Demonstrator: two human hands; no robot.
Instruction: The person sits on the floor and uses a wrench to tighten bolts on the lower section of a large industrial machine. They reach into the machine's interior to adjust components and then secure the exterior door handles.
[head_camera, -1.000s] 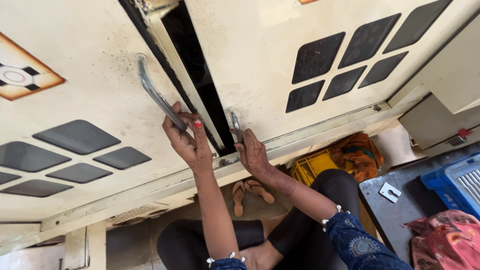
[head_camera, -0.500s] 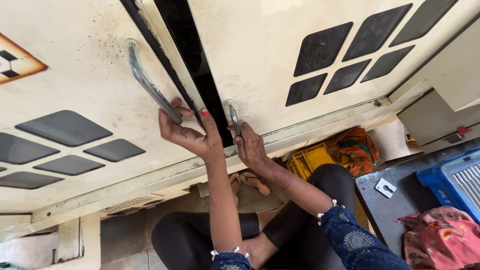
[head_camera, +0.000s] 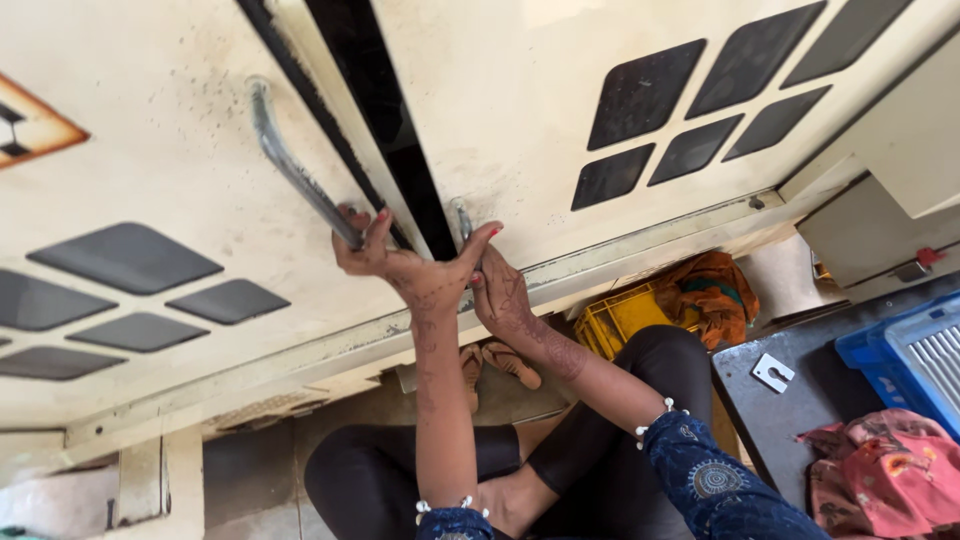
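Nearest cam: dark blue patterned sleeves w/ white bead cuffs, black trousers, person sitting low on floor. Sandals (head_camera: 497, 362) lying just beyond the knees.

Right side, near: dark desk (head_camera: 790, 410) carrying a small white tag-shaped plate (head_camera: 772, 372) w/ a hole, lying flat. Blue crate (head_camera: 905, 355) sitting at desk's far right edge; pink-red patterned cloth (head_camera: 885, 480) bunched in front of it. Behind the right knee: yellow crate (head_camera: 625, 318) w/ orange cloth (head_camera: 712, 290) heaped just beside it.

Mid: both arms reaching up to cream cabinet doors (head_camera: 520, 90). Left hand (head_camera: 400, 268) gripping lower end of long grey metal handle (head_camera: 295, 165) on left door, fingers curling round the bar, thumb stretching toward the gap. Right hand (head_camera: 503, 295) pressing at base of short metal handle (head_camera: 463, 222) on right door; fingers mostly hidden behind left hand, so can't tell if clenched or just touching.

Doors standing slightly apart, dark gap (head_camera: 375, 110) running between them. Long handle lying diagonal, just left of gap; short one just right of it.

Far: dark grey diamond panels in groups of four on each door. Orange-edged diamond sign (head_camera: 25, 125), white-and-black inside, at far left edge, partly cut off. Cream unit w/ small red knob (head_camera: 928, 256) at far right.
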